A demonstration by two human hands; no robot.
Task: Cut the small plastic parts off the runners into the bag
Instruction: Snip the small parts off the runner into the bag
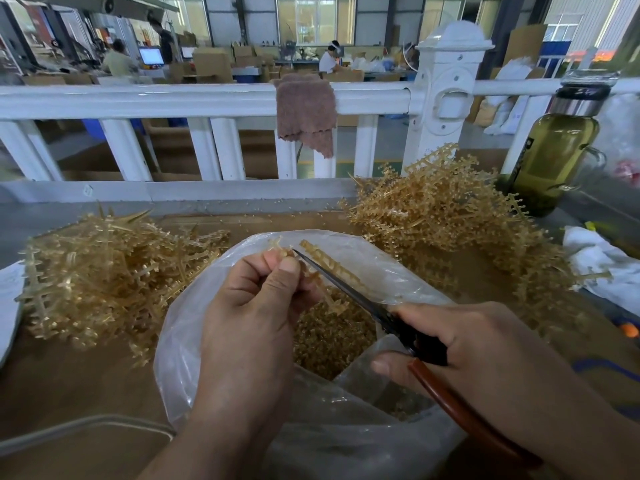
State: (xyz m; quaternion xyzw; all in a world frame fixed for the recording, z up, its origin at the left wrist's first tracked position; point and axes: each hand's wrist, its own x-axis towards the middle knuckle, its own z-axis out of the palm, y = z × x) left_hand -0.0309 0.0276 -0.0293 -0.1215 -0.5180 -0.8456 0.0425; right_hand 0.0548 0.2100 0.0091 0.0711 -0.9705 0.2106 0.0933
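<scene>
My left hand [256, 306] pinches an amber plastic runner [329, 268] over the open mouth of a clear plastic bag [194, 327]. My right hand [485, 355] grips scissors [346, 289] with reddish-brown handles; the dark blades point up-left along the runner, tip near my left fingertips. Small amber cut parts [332, 341] lie heaped inside the bag. A pile of runners [104, 282] lies to the left of the bag and a taller pile [440, 216] to the right.
A white railing [173, 98] runs across the back with a brown cloth [304, 112] hung over it. A glass bottle [550, 154] of greenish liquid stands at the right, white cloth [602, 261] below it. Brown cardboard [69, 382] covers the work surface.
</scene>
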